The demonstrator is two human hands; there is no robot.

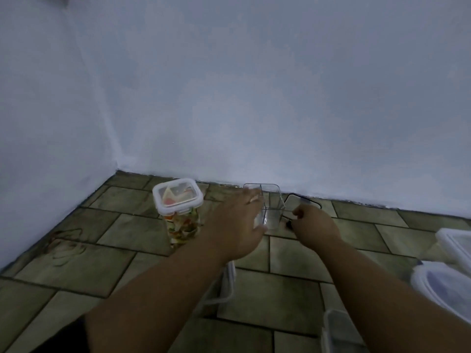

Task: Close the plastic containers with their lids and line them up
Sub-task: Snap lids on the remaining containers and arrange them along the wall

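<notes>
A clear, empty square container (pixel 272 207) stands open on the tiled floor near the wall. My left hand (pixel 238 225) wraps around its left side. Just right of it, my right hand (pixel 312 225) pinches the near edge of a clear lid with a black rim (pixel 303 201), which tilts up off the floor behind the container. To the left stands a tall container (pixel 179 212) filled with colourful pieces, its white-rimmed lid closed.
White-rimmed lids or containers lie at the right edge (pixel 456 243) and lower right (pixel 441 289). Another clear container (pixel 341 332) sits at the bottom. A white piece (pixel 228 284) shows under my left forearm. The wall runs close behind.
</notes>
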